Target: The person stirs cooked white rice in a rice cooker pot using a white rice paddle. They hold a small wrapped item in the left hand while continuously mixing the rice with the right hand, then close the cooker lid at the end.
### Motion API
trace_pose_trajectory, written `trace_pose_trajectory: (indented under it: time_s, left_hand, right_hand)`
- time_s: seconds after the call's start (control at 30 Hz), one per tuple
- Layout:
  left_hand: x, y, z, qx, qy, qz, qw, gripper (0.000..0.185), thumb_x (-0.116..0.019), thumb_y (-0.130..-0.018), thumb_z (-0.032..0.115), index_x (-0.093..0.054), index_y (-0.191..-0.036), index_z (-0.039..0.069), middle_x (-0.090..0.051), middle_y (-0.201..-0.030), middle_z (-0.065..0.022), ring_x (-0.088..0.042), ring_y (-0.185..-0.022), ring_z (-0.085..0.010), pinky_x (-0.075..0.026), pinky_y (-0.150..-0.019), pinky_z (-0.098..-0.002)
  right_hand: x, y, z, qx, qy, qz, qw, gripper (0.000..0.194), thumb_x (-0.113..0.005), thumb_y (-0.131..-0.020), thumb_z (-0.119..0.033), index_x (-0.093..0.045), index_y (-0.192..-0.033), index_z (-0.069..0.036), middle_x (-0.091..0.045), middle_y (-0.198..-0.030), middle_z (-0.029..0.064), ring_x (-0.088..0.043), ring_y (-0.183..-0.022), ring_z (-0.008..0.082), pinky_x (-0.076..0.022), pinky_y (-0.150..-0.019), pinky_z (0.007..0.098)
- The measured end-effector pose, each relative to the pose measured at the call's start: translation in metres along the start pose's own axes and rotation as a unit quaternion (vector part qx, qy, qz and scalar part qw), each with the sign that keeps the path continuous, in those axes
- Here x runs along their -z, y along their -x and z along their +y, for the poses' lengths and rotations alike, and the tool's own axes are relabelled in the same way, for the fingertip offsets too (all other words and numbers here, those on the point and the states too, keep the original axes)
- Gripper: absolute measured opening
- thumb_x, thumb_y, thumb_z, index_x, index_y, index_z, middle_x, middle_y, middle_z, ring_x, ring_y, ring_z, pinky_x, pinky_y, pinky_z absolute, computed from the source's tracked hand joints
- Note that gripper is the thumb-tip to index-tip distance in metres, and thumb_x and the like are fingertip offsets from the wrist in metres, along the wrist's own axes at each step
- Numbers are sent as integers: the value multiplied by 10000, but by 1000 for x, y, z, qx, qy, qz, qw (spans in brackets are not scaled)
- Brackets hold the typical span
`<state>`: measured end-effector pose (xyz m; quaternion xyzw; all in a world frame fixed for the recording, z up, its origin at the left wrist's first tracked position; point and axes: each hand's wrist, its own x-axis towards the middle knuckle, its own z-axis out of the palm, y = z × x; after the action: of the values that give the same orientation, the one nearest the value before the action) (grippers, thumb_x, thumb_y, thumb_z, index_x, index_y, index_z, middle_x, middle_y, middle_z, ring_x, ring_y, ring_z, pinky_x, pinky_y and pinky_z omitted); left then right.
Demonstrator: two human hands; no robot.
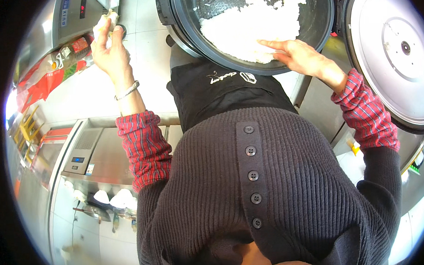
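Observation:
At the upper left, my left hand (112,53) is raised and grips a whitish, yellow-tinged crumpled lump (105,26). Whether that lump is cloth or food is unclear. My right hand (298,57) reaches over the near rim of a large dark cooker pot (187,35), its fingertips at the near edge of a mound of white cooked rice (243,29). Glare hides whether rice is between those fingers. The pot's round metal lid (370,39) stands open on the right.
Left of the pot, a plastic bottle (67,55) and red plastic packaging (45,84) lie by a steel appliance (75,21) with a lit display. A steel refrigerated counter (114,150) and white bowls (121,198) are at lower left. A black apron (228,93) hangs against the pot.

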<state>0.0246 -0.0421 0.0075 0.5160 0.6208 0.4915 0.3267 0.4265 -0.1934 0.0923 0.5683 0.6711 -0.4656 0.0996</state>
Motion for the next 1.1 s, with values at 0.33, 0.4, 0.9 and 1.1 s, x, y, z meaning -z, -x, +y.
trace_pose_trajectory:
  time_s: [0.33,0.4,0.9,1.1]
  left_hand:
    - [-13,14,-3,14,4,1,1000,365,-780,-783,54,-760,-1135,145,-654,-1095,-99,-608,-990,-173,-485,-907,-313]
    - [-12,13,-1,-32,-17,-3,999,358,-785,-788,75,-759,-1137,149,-654,-1071,-97,-608,-988,-180,-483,-908,-321]
    - [-8,13,1,-57,-24,-19,998,381,-779,-776,54,-755,-1146,145,-656,-1056,-90,-607,-971,-183,-469,-920,-319]
    - [10,6,8,-63,-23,17,998,390,-787,-768,32,-756,-1140,143,-647,-1119,-99,-600,-1008,-174,-476,-926,-312]
  right_hand:
    - [-22,-63,-18,7,118,-1,993,494,-544,-956,-136,-493,-1440,-217,-685,-1001,185,-649,-949,373,-509,-861,470]
    - [-21,-70,-19,3,93,0,996,461,-532,-968,-194,-508,-1428,-224,-672,-1130,181,-632,-1063,364,-493,-945,458]
    - [-21,-119,-19,6,80,42,996,512,-553,-967,-183,-457,-1469,-217,-691,-1088,188,-672,-949,363,-523,-884,441]
    - [-13,-58,6,55,92,26,994,530,-556,-963,-174,-441,-1476,-243,-691,-1080,188,-663,-955,383,-520,-858,459]
